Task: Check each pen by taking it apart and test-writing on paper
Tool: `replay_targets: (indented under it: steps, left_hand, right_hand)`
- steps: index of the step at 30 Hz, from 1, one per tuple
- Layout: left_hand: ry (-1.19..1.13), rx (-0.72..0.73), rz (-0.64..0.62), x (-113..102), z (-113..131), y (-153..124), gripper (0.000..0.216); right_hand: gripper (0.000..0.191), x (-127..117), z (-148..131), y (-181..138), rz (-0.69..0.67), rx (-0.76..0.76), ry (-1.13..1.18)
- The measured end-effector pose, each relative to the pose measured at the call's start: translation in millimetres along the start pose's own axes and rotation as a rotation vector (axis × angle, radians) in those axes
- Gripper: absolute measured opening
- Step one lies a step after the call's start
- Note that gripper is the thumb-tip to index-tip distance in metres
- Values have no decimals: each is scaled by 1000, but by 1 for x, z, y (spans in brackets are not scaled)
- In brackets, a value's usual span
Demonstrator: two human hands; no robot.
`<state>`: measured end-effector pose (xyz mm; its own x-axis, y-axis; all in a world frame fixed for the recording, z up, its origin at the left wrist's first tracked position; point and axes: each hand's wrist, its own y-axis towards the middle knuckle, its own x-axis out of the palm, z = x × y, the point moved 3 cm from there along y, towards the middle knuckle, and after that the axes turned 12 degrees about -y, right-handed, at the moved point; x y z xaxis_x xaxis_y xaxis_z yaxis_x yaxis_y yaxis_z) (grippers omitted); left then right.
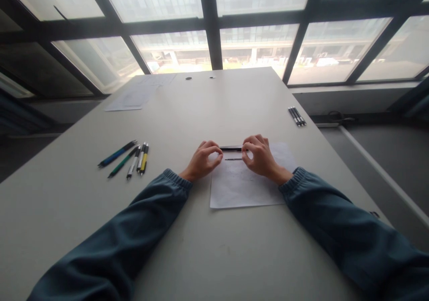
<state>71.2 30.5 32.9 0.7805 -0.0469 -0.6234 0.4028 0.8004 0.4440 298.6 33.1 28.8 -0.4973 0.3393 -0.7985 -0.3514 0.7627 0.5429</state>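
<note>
Window wall [211,21], dark-framed, across the top of the frame. Gives onto a pale building, washed out by light.

Bench [187,247], white, smooth, from bottom edge to upper centre of the frame.

Sleeves [115,234], pair, blue-green, gathered at the cuffs, reaching in from lower left and lower right.

Loose papers [134,95], white, partly overlapping, flat at upper left of the bench.

Paper sheet [244,196], white, right of centre in the frame, partly beneath the right forearm. Bears faint marks, too small to read.

Hands, one pair, at centre of the frame. Left hand [203,158]: thumb and forefinger curled into a ring, pinching the left end of a dark slender piece [231,149]. Right hand [261,155]: likewise ringed, pinching the right end. Piece level, pen-like, spanning the gap above the sheet's far part; exact kind impossible to tell.

Pens [124,162], five, left of centre: blue and green at a slant, two silvery and one yellow more nearly upright.

Black pens [296,116], four, pale-ended, side by side near the bench's right edge.

Round openings [188,78], two, dark, at the bench's far end.

Thin dark rod [233,159], between the hands, just below the piece.
</note>
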Motion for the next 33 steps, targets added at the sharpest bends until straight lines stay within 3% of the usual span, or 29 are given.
replay_targets:
  steps: [6, 10, 16, 20, 26, 33]
  left_hand:
    - [-105, -165, 350, -12, -11, -1, 35]
    - [-106, -255, 415, -13, -23, -2, 35]
    - [231, -181, 249, -10, -7, -4, 22]
    - [449, -258, 106, -6, 13, -10, 16]
    - [418, -279, 41, -5, 9, -14, 17]
    - [280, -195, -7, -2, -2, -13, 6]
  right_hand:
    - [20, -5, 16, 1, 331, 288, 242]
    - [24, -6, 22, 1, 414, 357, 345]
    - [19, -3, 17, 1, 296, 265, 214]
    - [13, -1, 12, 1, 194, 183, 98]
    - [14, 1, 4, 0, 56, 32, -5]
    - [13, 7, 3, 0, -75, -124, 16]
